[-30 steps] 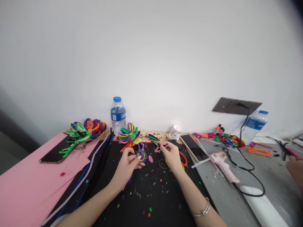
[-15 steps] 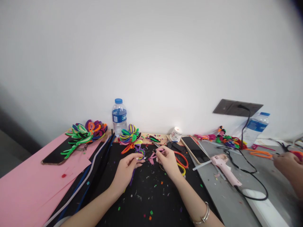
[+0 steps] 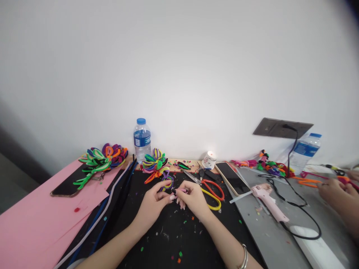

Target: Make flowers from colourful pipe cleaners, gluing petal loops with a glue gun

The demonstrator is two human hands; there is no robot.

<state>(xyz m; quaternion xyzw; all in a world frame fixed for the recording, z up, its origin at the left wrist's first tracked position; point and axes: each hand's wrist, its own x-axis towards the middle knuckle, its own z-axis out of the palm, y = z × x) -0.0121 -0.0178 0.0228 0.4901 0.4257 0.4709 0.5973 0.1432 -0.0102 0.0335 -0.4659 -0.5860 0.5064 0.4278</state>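
Observation:
My left hand is closed, its fingertips pinched at a purple-and-yellow coil of pipe cleaner. Facing it, my right hand pinches a small pink pipe cleaner piece, mostly covered by the fingers. The fingertips of both hands meet over the black mat, with a small dark spot between them that I cannot make out. Scissors with red and yellow handles lie just right of my right hand. Behind my left hand is a multicoloured pipe cleaner flower.
A water bottle and a paper cup stand by the wall. Pipe cleaner bundles rest on a phone at left. At right lie another phone, a corded pink glue gun and another person's hand.
My right hand has moved left with the pink piece, until its fingertips meet those of my left hand. More of the scissors now shows. The other person's hand has shifted slightly left.

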